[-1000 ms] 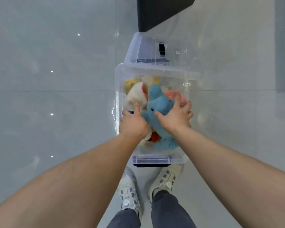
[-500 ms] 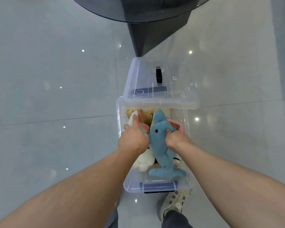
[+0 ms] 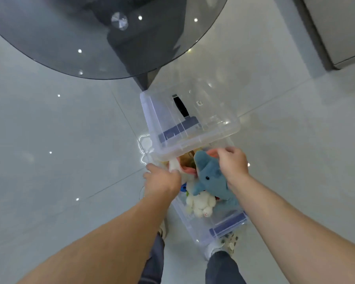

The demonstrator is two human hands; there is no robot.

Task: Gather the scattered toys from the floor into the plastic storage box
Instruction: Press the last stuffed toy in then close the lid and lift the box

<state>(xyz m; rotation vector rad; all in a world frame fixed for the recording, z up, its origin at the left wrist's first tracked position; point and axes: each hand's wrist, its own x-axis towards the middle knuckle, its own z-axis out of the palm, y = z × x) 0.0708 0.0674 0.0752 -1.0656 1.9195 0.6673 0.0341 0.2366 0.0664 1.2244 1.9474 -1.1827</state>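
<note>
The clear plastic storage box (image 3: 195, 228) with blue latches is tilted in front of my legs and partly covers my shoes. Its clear lid (image 3: 193, 119) lies askew over the far end. Inside lie a blue dolphin plush (image 3: 211, 177), a white plush animal (image 3: 201, 203), a pink toy (image 3: 188, 170) and other toys half hidden under the lid. My left hand (image 3: 162, 181) grips the left rim of the box. My right hand (image 3: 233, 165) holds the right rim, just beside the dolphin's head.
A round dark glass table (image 3: 90, 37) on a black base stands right behind the box. A grey cabinet (image 3: 340, 27) fills the upper right corner. The floor is glossy pale tile. One of my shoes (image 3: 230, 245) shows below the box.
My hands left the toys they were pressing on and moved apart to the box's side rims. The view rose and swung forward; the box turned and now overlaps my feet.
</note>
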